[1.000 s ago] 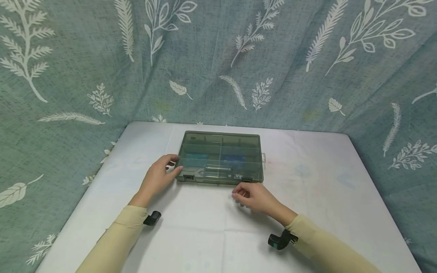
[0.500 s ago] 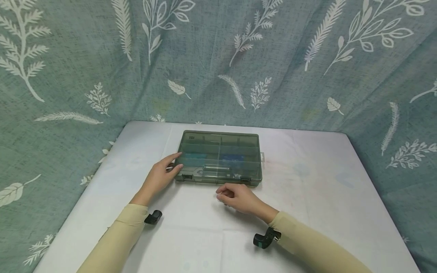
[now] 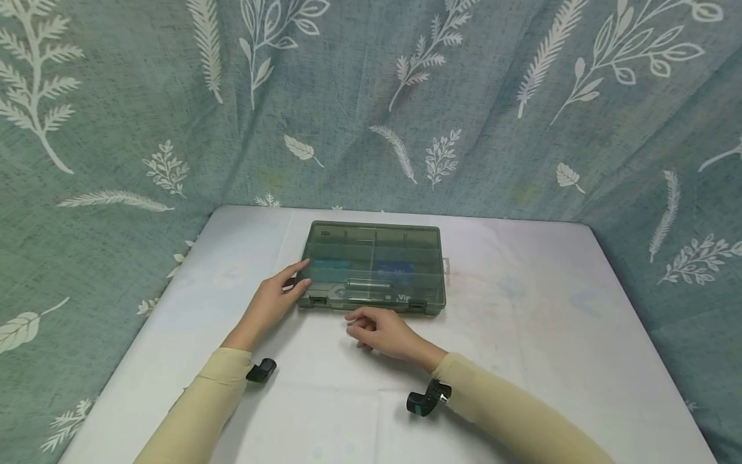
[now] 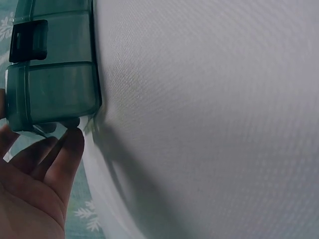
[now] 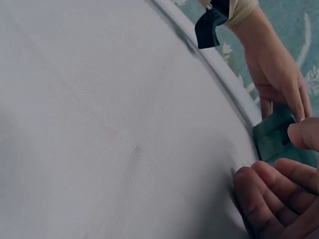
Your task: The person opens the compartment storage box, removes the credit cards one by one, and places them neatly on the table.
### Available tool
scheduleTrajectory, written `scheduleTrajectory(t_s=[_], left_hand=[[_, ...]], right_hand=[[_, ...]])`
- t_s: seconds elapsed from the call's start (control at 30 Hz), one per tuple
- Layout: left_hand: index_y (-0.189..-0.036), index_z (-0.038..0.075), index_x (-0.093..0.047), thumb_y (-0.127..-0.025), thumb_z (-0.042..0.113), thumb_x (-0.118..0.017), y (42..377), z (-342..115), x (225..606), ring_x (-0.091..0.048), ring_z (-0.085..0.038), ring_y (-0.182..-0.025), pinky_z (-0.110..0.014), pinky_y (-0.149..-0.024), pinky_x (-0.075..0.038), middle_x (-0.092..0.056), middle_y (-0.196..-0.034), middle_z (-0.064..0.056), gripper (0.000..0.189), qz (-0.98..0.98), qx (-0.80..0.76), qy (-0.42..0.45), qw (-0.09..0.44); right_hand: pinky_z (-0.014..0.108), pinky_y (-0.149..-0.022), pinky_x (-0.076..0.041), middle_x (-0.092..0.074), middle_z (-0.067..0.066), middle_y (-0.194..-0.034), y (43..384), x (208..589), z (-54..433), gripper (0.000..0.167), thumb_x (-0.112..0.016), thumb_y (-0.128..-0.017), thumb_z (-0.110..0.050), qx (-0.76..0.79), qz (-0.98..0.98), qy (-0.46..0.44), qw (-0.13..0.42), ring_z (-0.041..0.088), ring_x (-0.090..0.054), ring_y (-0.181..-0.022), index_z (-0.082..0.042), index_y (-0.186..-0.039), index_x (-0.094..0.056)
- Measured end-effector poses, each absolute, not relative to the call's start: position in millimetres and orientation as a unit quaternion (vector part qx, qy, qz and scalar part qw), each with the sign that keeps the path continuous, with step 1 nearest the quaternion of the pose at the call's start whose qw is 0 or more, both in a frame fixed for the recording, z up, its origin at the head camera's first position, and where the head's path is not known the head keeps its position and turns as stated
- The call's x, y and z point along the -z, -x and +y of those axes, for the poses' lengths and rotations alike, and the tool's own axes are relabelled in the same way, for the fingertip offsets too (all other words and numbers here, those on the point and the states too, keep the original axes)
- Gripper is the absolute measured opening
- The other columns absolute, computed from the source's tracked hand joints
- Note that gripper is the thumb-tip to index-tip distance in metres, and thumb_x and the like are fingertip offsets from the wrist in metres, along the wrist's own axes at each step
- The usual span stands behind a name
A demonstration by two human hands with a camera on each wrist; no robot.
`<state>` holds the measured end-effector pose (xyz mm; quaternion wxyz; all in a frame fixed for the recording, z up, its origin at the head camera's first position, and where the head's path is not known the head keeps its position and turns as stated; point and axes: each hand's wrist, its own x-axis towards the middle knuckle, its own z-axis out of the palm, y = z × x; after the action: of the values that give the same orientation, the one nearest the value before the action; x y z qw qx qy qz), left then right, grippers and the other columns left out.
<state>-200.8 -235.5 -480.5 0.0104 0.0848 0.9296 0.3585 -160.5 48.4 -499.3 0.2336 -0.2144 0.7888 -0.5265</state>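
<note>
A closed, see-through dark green compartment box (image 3: pixel 382 235) lies flat on the white-covered table. Dividers show through its lid, along with a teal item (image 3: pixel 332 265) and a blue item (image 3: pixel 396 268) inside. My left hand (image 3: pixel 268 303) holds the box by its left end, thumb on the lid near the front corner and fingers at the side. In the left wrist view, fingertips meet the end of the box just past its black latch (image 4: pixel 31 41). My right hand (image 3: pixel 385 332) is just in front of the box's front edge, fingers loosely bent, holding nothing.
A second front latch (image 3: pixel 417 305) sits toward the box's right corner, and a clear hanging tab (image 3: pixel 446 266) sticks out on its right side. A leaf-patterned blue-green curtain (image 3: pixel 348 129) surrounds the table (image 3: pixel 522 335). Each wrist carries a small black camera.
My right hand has slid left along the front of the box, from near the right latch to about the middle. The left hand keeps its place, and the box stays closed.
</note>
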Motion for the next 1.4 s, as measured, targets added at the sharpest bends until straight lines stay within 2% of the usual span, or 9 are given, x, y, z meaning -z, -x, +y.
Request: scheduleTrajectory(t_s=[0.37,0.7,1.13,1.4], left_hand=[[-0.158,0.027,-0.040,-0.105,0.043,-0.056,200.2,-234.9,479.8,-0.054,-0.044,-0.131,-0.063,-0.107,-0.047,-0.045,-0.156,-0.017,0.058,0.929,-0.362,-0.074,0.013],[-0.159,0.027,-0.040,-0.105,0.044,-0.055,199.0,-234.3,479.5,-0.052,-0.044,-0.133,-0.063,-0.108,-0.046,-0.044,-0.157,-0.016,0.058,0.926,-0.370,-0.072,0.011],[-0.158,0.026,-0.041,-0.105,0.043,-0.055,200.0,-234.2,482.5,-0.052,-0.044,-0.133,-0.063,-0.108,-0.046,-0.040,-0.159,-0.014,0.057,0.923,-0.378,-0.075,0.010],[-0.158,0.027,-0.041,-0.105,0.045,-0.055,199.8,-234.9,483.3,-0.052,-0.044,-0.133,-0.063,-0.108,-0.046,-0.041,-0.159,-0.013,0.057,0.923,-0.377,-0.075,0.009]], right_hand=[[0.031,-0.070,-0.064,-0.071,-0.001,-0.118,162.8,500.2,26.8,0.042,-0.061,-0.104,-0.032,0.558,0.765,0.210,0.244,0.020,-0.072,-0.087,-0.012,-0.140,-0.061],[0.034,-0.073,-0.064,-0.067,0.010,-0.128,164.8,503.0,10.5,0.045,-0.061,-0.105,-0.027,0.593,0.740,0.192,0.252,0.025,-0.073,-0.087,-0.005,-0.144,-0.057],[0.036,-0.079,-0.065,-0.067,0.013,-0.128,164.8,502.2,-8.0,0.050,-0.061,-0.105,-0.028,0.646,0.695,0.140,0.284,0.028,-0.073,-0.093,-0.001,-0.146,-0.052],[0.036,-0.085,-0.064,-0.067,0.015,-0.129,165.9,503.3,-19.7,0.044,-0.055,-0.107,-0.023,0.690,0.654,0.100,0.294,0.030,-0.072,-0.100,0.005,-0.141,-0.056]])
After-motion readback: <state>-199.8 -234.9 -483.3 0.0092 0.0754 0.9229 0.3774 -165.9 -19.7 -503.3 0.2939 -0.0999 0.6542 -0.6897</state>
